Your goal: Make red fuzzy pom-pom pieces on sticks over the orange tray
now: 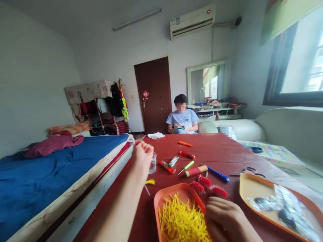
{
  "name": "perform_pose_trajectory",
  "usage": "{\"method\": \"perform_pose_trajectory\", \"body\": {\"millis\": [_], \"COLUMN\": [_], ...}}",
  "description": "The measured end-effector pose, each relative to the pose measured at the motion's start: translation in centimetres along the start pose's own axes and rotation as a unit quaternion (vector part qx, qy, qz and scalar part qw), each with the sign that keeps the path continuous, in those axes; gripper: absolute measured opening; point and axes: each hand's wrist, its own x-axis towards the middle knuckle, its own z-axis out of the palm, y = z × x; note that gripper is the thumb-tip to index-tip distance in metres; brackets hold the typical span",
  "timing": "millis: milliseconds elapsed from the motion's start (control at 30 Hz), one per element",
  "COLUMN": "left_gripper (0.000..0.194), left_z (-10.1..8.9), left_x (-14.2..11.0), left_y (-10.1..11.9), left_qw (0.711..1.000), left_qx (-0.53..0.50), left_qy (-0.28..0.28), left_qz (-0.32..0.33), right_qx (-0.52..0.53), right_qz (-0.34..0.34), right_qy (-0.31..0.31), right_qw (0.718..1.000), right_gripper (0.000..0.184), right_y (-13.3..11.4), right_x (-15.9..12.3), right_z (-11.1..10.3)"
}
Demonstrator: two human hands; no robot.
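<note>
My left hand (144, 153) reaches over the far left part of the table, its fingers pinched together. A bit of red shows at the fingertips, too small to name. Just behind that hand stands a clear plastic cup (152, 164). My right hand (224, 211) is closed at the right edge of an orange tray (156, 201) heaped with thin yellow strips (181, 218). From its fingers a red fuzzy piece (218, 191) sticks out, slightly blurred. Other red fuzzy pieces (204, 181) lie beside it.
Several small items lie mid-table: a thread spool (196, 171), a green-handled awl (188, 164), a blue pen (219, 174), red lighters (167, 167) and scissors (249, 170). Another tray (246, 191) holds plastic-wrapped pieces. A bed (63, 168) borders the left; a person (182, 117) sits opposite.
</note>
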Motion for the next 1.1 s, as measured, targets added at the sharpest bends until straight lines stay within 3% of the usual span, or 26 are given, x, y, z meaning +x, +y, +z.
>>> {"method": "perform_pose_trajectory", "body": {"millis": [133,267,333,467,567,633,700,733,767,833,900,967,1100], "left_gripper": [0.018,0.033,0.034,0.029,0.016,0.007,0.009,0.008,0.006,0.002,0.008,0.011,0.011], "left_z": [1.0,0.4,-0.2,-1.2,-1.7,-1.9,-2.2,-2.4,-2.5,-2.7,-2.7,-2.5,-2.0], "left_x": [0.0,-0.7,-1.1,-2.3,-3.4,-4.0,-4.4,-4.5,-4.6,-4.8,-4.9,-5.1,-5.2], "left_y": [0.5,-1.0,-1.3,-1.6,-2.3,-3.2,-4.1,-4.6,-4.9,-5.4,-5.5,-5.3,-4.7], "left_qw": [0.997,0.986,0.979,0.966,0.949,0.91,0.858,0.846,0.844,0.872,0.909,0.924,0.928], "left_qx": [0.037,0.076,0.096,0.136,0.231,0.348,0.445,0.464,0.465,0.418,0.34,0.293,0.282], "left_qy": [-0.039,-0.093,-0.112,-0.15,-0.18,-0.218,-0.256,-0.264,-0.266,-0.255,-0.24,-0.236,-0.232], "left_qz": [-0.05,-0.113,-0.139,-0.163,-0.121,-0.057,-0.004,0.009,0.019,0.021,-0.015,-0.061,-0.075], "right_qx": [0.13,0.078,0.134,0.301,0.423,0.483,0.518,0.531,0.543,0.564,0.571,0.565,0.499], "right_qz": [0.176,0.244,0.299,0.365,0.378,0.391,0.393,0.392,0.391,0.387,0.374,0.345,0.277], "right_qy": [-0.055,-0.151,-0.151,-0.091,-0.069,-0.059,-0.057,-0.06,-0.061,-0.064,-0.066,-0.068,-0.053], "right_qw": [0.974,0.955,0.933,0.876,0.821,0.781,0.758,0.749,0.74,0.727,0.728,0.747,0.82], "right_gripper": [0.03,0.031,0.032,0.033,0.035,0.032,0.027,0.025,0.023,0.018,0.018,0.023,0.028], "right_y": [0.3,1.1,1.4,2.0,2.7,2.9,3.0,2.9,2.8,2.7,2.4,2.2,1.8], "right_x": [0.8,0.5,-0.4,-1.9,-2.3,-2.2,-1.9,-1.8,-1.6,-1.2,-1.0,-0.7,-0.3], "right_z": [-2.6,-4.8,-5.2,-4.9,-4.2,-3.7,-3.1,-2.8,-2.5,-2.0,-1.5,-1.1,-0.4]}}
